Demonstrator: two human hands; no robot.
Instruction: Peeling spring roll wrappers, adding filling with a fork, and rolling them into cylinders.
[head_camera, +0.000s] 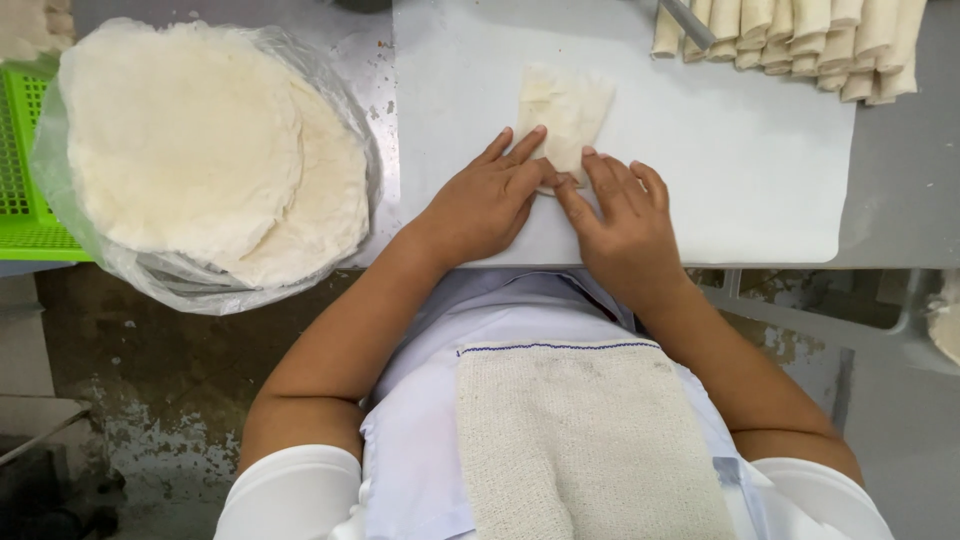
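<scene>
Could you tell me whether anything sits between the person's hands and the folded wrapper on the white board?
Nothing visible does. The left hand and right hand both rest their fingertips directly on the near edge of the folded wrapper, on the white board.

Both hands rest flat on a white cutting board (700, 170), fingers pressing the near end of a pale folded wrapper (566, 115). The left hand (483, 200) and right hand (622, 222) sit just beside each other. A stack of round wrappers (200, 140) lies on a clear plastic bag (150, 275) to the left, beside a green basket (25, 170). Finished rolls (800, 35) line the board's far edge. A beige cloth (585, 440) lies over the person's apron.
</scene>
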